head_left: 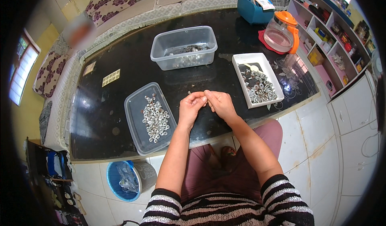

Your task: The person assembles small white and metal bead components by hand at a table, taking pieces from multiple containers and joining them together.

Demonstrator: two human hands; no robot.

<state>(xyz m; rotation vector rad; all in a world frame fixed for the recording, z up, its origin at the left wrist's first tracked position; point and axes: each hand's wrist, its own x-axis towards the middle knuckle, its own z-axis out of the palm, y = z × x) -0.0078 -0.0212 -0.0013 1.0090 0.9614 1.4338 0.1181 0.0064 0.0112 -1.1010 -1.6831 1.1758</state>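
Observation:
My left hand (190,107) and my right hand (220,103) meet fingertip to fingertip above the front of a black glossy table (120,101). They pinch something small between them; it is too small to tell what. Left of my left hand lies a clear flat lid (134,105) with several small metal nuts (156,118) on it. Right of my right hand stands a white rectangular tray (241,71) holding several metal bolts and nuts (260,86). A clear plastic tub (161,51) with metal parts inside stands farther back.
A glass kettle with an orange lid (283,33) and a blue box (252,11) stand at the table's far right. A bin with a blue liner (128,179) stands on the tiled floor below the table. Pink shelves (333,45) line the right wall; a sofa (161,5) runs behind.

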